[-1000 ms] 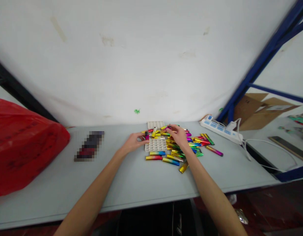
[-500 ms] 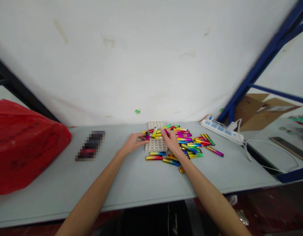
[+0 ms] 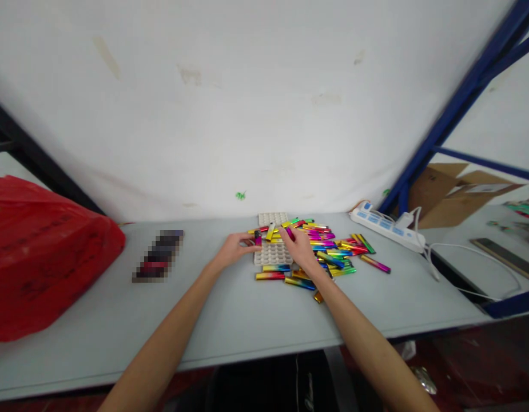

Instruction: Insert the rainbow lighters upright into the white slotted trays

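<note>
A heap of shiny rainbow-coloured sticks (image 3: 333, 249) lies on the grey table (image 3: 230, 309), right of a white tray with small sockets (image 3: 270, 253). My left hand (image 3: 234, 249) rests at the tray's left edge, fingers curled against a pink stick (image 3: 257, 238) standing in it. My right hand (image 3: 301, 249) hovers over the tray's right side and pinches a magenta stick (image 3: 289, 232) between fingertips. A second white tray (image 3: 271, 218) lies just behind.
A red plastic bag (image 3: 36, 252) fills the left of the table. A blurred dark object (image 3: 158, 262) lies left of my hands. A white power strip (image 3: 386, 229) with cables sits at the right, beside a blue rack post (image 3: 444, 120) and cardboard boxes (image 3: 453, 191).
My right hand has drawn back from the heap to the tray's right side, carrying a magenta stick. My left hand has stayed at the tray's left edge.
</note>
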Demonstrator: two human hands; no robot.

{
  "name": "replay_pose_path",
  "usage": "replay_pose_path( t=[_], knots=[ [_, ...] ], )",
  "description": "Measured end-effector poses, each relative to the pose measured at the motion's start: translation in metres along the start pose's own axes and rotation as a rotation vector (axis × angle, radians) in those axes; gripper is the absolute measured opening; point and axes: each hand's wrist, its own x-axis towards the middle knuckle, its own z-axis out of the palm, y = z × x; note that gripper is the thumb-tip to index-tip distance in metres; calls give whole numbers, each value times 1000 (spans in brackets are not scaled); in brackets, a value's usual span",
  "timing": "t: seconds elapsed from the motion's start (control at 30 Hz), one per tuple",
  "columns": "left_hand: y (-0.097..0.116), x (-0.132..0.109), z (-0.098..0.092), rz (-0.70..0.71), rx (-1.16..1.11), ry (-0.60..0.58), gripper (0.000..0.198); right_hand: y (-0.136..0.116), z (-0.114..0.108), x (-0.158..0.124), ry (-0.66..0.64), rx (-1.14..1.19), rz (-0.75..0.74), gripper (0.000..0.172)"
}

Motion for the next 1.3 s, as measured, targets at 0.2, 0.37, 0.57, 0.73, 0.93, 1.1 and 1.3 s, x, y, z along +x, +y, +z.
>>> replay_pose_path(
  t=[0.2, 0.37, 0.57, 0.73, 0.93, 1.1, 1.3],
  knots=[
    [0, 2, 2, -3, -47, -7, 55, -6, -2, -3, -102, -17, -222, 40],
    [-4, 4, -1, -63, -147, -55, 74, -8, -1, -6, -174, -158, -305, 45],
    [-8, 7, 0, -173, -273, -41, 95, -6, 9, -8, -259, -128, -238, 36],
    [-17, 9, 2, -227, -247, -15, 99, -6, 16, -8, -299, -255, -289, 29],
    [-22, 10, 1, -235, -230, -9, 102, -19, 27, -6, -339, -390, -401, 28],
    [-22, 9, 2, -254, -229, 11, 105, -22, 29, -6, -365, -340, -412, 29],
    [-22, 9, 1, -260, -194, -19, 105, -22, 27, -6, -348, -537, -333, 38]
  ],
)
